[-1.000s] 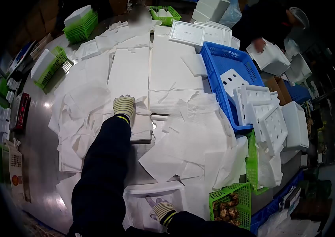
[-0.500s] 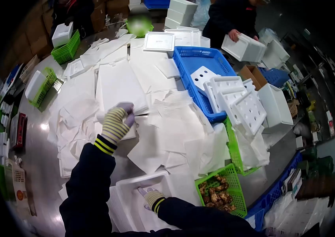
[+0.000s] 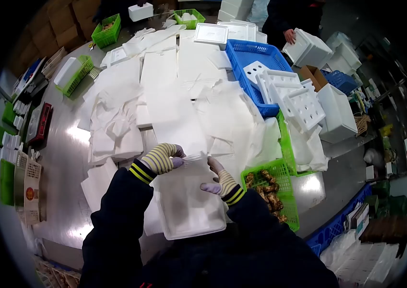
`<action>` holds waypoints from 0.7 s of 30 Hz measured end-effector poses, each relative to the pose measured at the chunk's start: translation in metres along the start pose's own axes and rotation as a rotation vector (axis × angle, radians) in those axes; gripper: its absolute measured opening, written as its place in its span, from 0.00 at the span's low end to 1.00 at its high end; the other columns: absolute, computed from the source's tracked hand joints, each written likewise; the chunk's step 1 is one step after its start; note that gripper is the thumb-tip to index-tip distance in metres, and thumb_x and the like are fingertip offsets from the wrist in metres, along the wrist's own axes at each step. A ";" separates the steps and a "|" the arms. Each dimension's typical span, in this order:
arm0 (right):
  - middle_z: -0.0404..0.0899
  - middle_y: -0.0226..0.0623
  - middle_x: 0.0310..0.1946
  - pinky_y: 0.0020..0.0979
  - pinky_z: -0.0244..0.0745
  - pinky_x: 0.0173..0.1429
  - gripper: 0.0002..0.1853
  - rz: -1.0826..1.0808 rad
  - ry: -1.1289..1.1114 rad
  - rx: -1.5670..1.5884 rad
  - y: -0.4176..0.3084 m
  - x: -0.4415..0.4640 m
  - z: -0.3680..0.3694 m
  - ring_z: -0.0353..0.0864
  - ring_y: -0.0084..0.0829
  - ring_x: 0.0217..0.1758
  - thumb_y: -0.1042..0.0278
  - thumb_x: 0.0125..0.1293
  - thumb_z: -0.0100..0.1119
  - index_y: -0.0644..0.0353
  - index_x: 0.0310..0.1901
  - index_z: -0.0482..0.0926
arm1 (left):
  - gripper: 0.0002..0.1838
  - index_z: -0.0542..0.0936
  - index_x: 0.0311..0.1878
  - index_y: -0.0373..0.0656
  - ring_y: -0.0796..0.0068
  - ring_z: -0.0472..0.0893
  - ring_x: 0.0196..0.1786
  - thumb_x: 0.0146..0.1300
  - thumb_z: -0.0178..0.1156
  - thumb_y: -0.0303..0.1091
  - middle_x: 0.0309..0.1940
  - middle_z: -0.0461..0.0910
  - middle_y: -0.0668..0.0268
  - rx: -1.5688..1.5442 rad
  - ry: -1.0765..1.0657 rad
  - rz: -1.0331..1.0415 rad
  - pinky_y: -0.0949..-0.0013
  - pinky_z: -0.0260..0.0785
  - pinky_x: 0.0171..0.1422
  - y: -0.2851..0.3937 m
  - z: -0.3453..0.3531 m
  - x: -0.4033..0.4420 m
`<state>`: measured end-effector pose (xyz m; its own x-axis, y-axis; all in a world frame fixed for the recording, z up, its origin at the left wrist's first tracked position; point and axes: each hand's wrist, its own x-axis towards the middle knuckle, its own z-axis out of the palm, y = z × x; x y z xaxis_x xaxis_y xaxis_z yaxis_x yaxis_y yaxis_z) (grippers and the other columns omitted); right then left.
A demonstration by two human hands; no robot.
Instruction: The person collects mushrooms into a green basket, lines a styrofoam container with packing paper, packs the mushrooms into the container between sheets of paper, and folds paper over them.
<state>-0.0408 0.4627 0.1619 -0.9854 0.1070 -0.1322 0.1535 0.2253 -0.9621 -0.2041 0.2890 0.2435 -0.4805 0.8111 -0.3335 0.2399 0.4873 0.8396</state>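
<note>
My left hand (image 3: 164,159), in a striped glove, pinches the near edge of a long white paper sheet (image 3: 172,105). The sheet stretches away over the paper stacks. My right hand (image 3: 221,180), gloved alike, is at the sheet's near right corner, its thumb and fingers apart. Whether its fingertips touch the paper I cannot tell. Below both hands stands a white foam box (image 3: 194,233), its inside pale and partly shaded. Close to my right hand, a green basket (image 3: 289,204) holds several brown, knobbly pieces that look like mushrooms (image 3: 273,199).
Loose white paper (image 3: 117,129) covers much of the metal table (image 3: 64,177). A blue crate (image 3: 241,48) and perforated foam lids (image 3: 304,105) lie to the right. A co-worker's hand (image 3: 289,36) touches a foam box (image 3: 309,48) at the back right. A red scale (image 3: 40,124) stands at left.
My left hand has come nearer and now pinches the paper sheet. My right hand has left the inside of the foam box for its right side. The camera view has shifted.
</note>
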 end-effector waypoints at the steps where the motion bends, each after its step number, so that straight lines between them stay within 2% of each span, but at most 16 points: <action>1: 0.69 0.46 0.55 0.31 0.63 0.61 0.35 -0.060 -0.016 -0.218 0.007 0.000 0.006 0.67 0.36 0.59 0.53 0.48 0.69 0.67 0.54 0.70 | 0.12 0.79 0.39 0.36 0.73 0.77 0.39 0.53 0.60 0.33 0.34 0.80 0.60 0.016 0.001 -0.010 0.70 0.68 0.47 -0.001 0.005 -0.007; 2: 0.69 0.46 0.55 0.31 0.63 0.61 0.35 -0.052 -0.022 -0.211 0.014 -0.007 0.011 0.67 0.36 0.59 0.53 0.48 0.69 0.67 0.54 0.70 | 0.14 0.78 0.42 0.37 0.72 0.75 0.45 0.54 0.60 0.34 0.39 0.79 0.59 0.021 0.176 0.174 0.70 0.66 0.52 -0.017 0.015 -0.011; 3: 0.74 0.41 0.47 0.28 0.67 0.55 0.27 0.118 -0.040 0.008 0.017 -0.012 0.015 0.72 0.31 0.51 0.56 0.52 0.66 0.67 0.49 0.74 | 0.15 0.77 0.45 0.38 0.71 0.74 0.51 0.56 0.60 0.35 0.45 0.77 0.58 0.028 0.353 0.360 0.70 0.63 0.57 -0.036 0.025 -0.016; 4: 0.79 0.35 0.39 0.25 0.70 0.49 0.20 0.287 -0.058 0.225 0.021 -0.016 0.017 0.76 0.26 0.42 0.59 0.56 0.63 0.67 0.44 0.77 | 0.20 0.73 0.53 0.38 0.67 0.67 0.60 0.59 0.59 0.36 0.54 0.71 0.57 -0.067 0.495 0.330 0.68 0.56 0.64 -0.045 0.033 -0.027; 5: 0.80 0.28 0.29 0.22 0.71 0.41 0.16 0.210 0.018 0.395 0.030 -0.023 0.024 0.74 0.19 0.32 0.61 0.60 0.60 0.65 0.43 0.78 | 0.25 0.68 0.57 0.37 0.63 0.70 0.56 0.59 0.59 0.39 0.53 0.71 0.54 -0.133 0.685 0.245 0.65 0.60 0.62 -0.062 0.042 -0.037; 7: 0.79 0.29 0.30 0.20 0.70 0.40 0.15 0.279 0.040 0.500 0.011 -0.037 0.019 0.75 0.19 0.33 0.61 0.60 0.61 0.65 0.41 0.78 | 0.29 0.61 0.61 0.34 0.61 0.68 0.59 0.61 0.57 0.39 0.57 0.67 0.52 -0.620 0.752 0.179 0.64 0.59 0.64 -0.111 0.062 -0.058; 8: 0.79 0.32 0.37 0.20 0.72 0.46 0.14 0.400 0.014 0.631 0.020 -0.042 0.016 0.77 0.21 0.39 0.68 0.61 0.59 0.68 0.44 0.76 | 0.30 0.59 0.63 0.34 0.60 0.67 0.60 0.62 0.56 0.39 0.58 0.65 0.51 -0.469 0.805 0.084 0.64 0.58 0.64 -0.119 0.072 -0.077; 9: 0.79 0.32 0.37 0.20 0.72 0.46 0.14 0.408 0.014 0.632 0.016 -0.048 0.015 0.77 0.21 0.39 0.68 0.61 0.59 0.68 0.44 0.76 | 0.31 0.57 0.64 0.33 0.60 0.67 0.60 0.63 0.55 0.39 0.60 0.63 0.50 -0.317 0.853 -0.012 0.64 0.58 0.64 -0.126 0.082 -0.096; 12: 0.79 0.37 0.41 0.23 0.74 0.51 0.15 0.432 0.112 0.899 -0.006 -0.063 0.017 0.78 0.26 0.44 0.71 0.61 0.57 0.68 0.48 0.74 | 0.37 0.52 0.67 0.38 0.68 0.71 0.50 0.61 0.58 0.42 0.52 0.68 0.56 -0.796 0.684 -0.242 0.69 0.66 0.53 -0.156 0.109 -0.123; 14: 0.77 0.38 0.45 0.24 0.72 0.55 0.17 0.449 0.053 0.930 -0.003 -0.070 0.017 0.76 0.26 0.48 0.71 0.62 0.55 0.70 0.51 0.71 | 0.44 0.48 0.69 0.43 0.84 0.69 0.28 0.56 0.64 0.39 0.26 0.72 0.72 -0.972 0.559 -0.085 0.80 0.65 0.35 -0.136 0.119 -0.142; 15: 0.76 0.37 0.46 0.22 0.70 0.56 0.18 0.455 0.031 0.937 -0.006 -0.074 0.018 0.75 0.24 0.48 0.70 0.63 0.55 0.71 0.52 0.70 | 0.44 0.48 0.69 0.43 0.84 0.69 0.28 0.56 0.64 0.39 0.26 0.72 0.72 -0.978 0.559 -0.092 0.80 0.65 0.35 -0.124 0.123 -0.145; 17: 0.75 0.39 0.47 0.23 0.70 0.57 0.19 0.461 0.058 0.873 -0.005 -0.082 0.019 0.75 0.26 0.49 0.69 0.63 0.54 0.71 0.53 0.69 | 0.45 0.49 0.69 0.43 0.87 0.66 0.24 0.53 0.66 0.34 0.19 0.67 0.77 -0.882 0.665 -0.061 0.82 0.63 0.33 -0.085 0.129 -0.148; 18: 0.75 0.40 0.47 0.22 0.68 0.57 0.19 0.396 0.080 0.859 -0.004 -0.085 0.022 0.74 0.26 0.50 0.69 0.63 0.55 0.72 0.52 0.69 | 0.44 0.52 0.68 0.46 0.86 0.67 0.26 0.52 0.67 0.33 0.21 0.68 0.78 -0.884 0.656 -0.018 0.82 0.64 0.36 -0.081 0.131 -0.152; 19: 0.74 0.42 0.48 0.23 0.69 0.55 0.26 0.402 0.075 0.697 -0.005 -0.088 0.019 0.73 0.26 0.50 0.68 0.61 0.58 0.73 0.57 0.63 | 0.44 0.52 0.68 0.46 0.86 0.67 0.26 0.52 0.67 0.33 0.21 0.68 0.78 -0.888 0.654 -0.018 0.82 0.64 0.36 -0.080 0.132 -0.154; 21: 0.77 0.38 0.38 0.21 0.71 0.47 0.35 0.291 0.175 0.566 -0.022 -0.102 0.019 0.74 0.22 0.42 0.70 0.58 0.60 0.69 0.64 0.54 | 0.38 0.57 0.67 0.44 0.87 0.68 0.27 0.55 0.64 0.27 0.23 0.71 0.75 -0.900 0.677 0.128 0.82 0.63 0.36 -0.077 0.138 -0.158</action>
<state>0.0552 0.4285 0.1920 -0.8757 0.2532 -0.4112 0.3027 -0.3756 -0.8759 -0.0299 0.1678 0.1729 -0.9193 0.3628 -0.1524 -0.2428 -0.2184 0.9452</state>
